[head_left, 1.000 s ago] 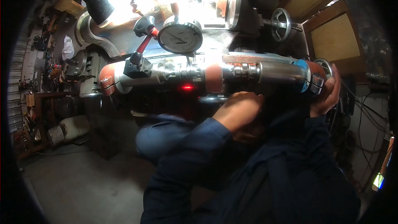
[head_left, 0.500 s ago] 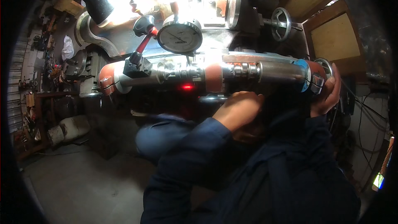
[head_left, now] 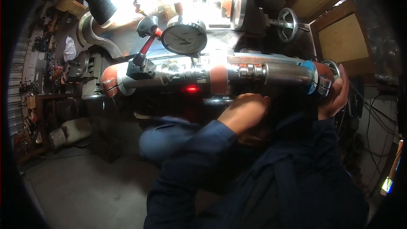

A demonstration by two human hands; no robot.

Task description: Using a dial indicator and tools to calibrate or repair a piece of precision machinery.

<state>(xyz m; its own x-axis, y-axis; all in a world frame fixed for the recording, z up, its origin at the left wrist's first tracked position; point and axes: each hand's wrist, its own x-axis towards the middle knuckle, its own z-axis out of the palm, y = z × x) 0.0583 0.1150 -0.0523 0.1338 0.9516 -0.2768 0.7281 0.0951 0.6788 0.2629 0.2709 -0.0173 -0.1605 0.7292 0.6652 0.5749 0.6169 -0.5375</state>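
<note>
A horizontal machine assembly of polished metal cylinders with red-painted brackets lies across the view. Below its middle, my left hand is closed, fingers curled, close to a short shiny bar; whatever is in its grip is hidden. My right hand reaches up at the assembly's right end, its fingers against the rim of a handwheel that is partly hidden. Over the left half stands a round dial indicator, carried on a red arm from a black block on the left cylinder.
A black lamp shines brightly at upper left. Farther back is another handwheel. A red light glows beneath the assembly. A motor-like housing sits on the left above the grey floor. Cables hang at right.
</note>
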